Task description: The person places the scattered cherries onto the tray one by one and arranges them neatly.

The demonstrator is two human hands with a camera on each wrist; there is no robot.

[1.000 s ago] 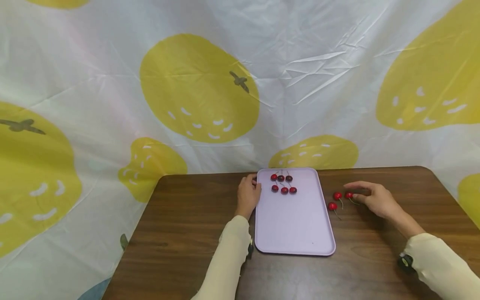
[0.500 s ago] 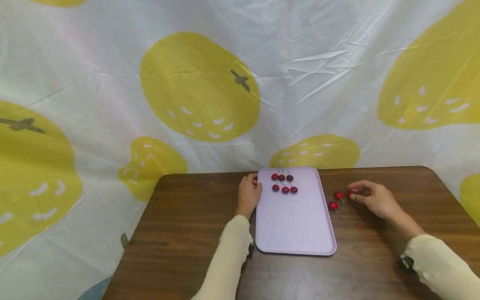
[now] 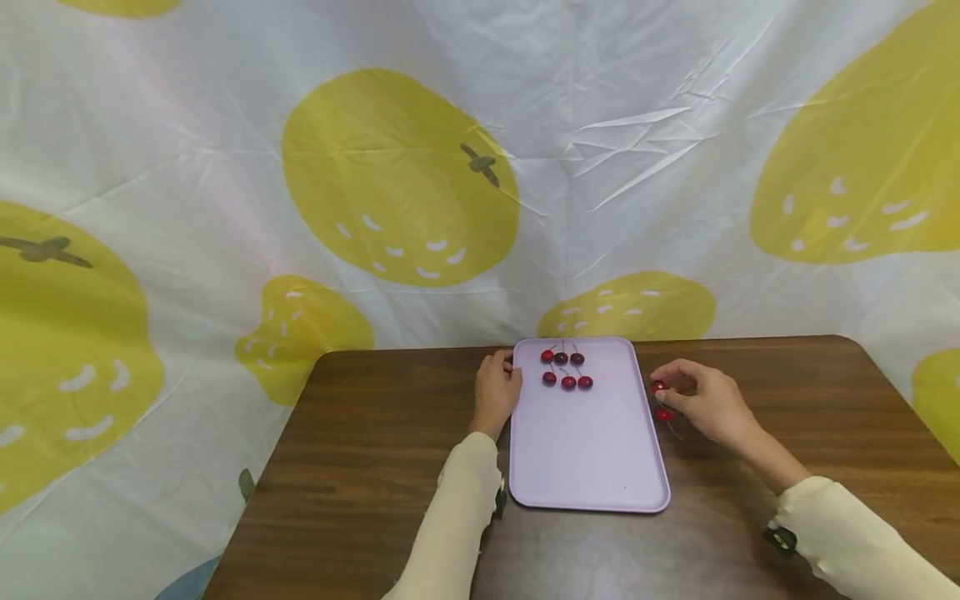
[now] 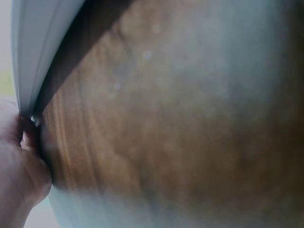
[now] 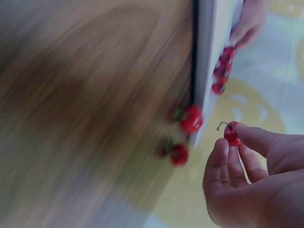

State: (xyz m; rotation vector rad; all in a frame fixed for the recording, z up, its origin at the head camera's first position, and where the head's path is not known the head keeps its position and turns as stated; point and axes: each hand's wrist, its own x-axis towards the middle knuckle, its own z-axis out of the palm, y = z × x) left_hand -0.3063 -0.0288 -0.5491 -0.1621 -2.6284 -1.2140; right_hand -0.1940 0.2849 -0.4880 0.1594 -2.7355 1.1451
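My right hand [image 3: 708,402] pinches a red cherry [image 5: 232,134] with a green stem between thumb and fingertips, lifted just off the right side of the lilac tray [image 3: 588,454]. Two more cherries lie on the table under that hand; the right wrist view shows one cherry [image 5: 191,118] by the tray's edge and another cherry [image 5: 179,154] beside it. The hand covers one of them in the head view. My left hand [image 3: 497,390] grips the tray's left rim near its far corner, thumb on top. On the tray's far end sit two short rows of stemmed cherries [image 3: 568,382].
The brown wooden table [image 3: 390,467] runs back to a white cloth [image 3: 420,317] printed with yellow fruit, hanging right behind the tray. The tray's far edge lies along the table's back edge. A dark wrist device [image 3: 782,539] sits at the right cuff.
My right hand has picked the rightmost cherry off the table and carried it left, toward the tray's right rim. The left hand and the tray have stayed where they were.
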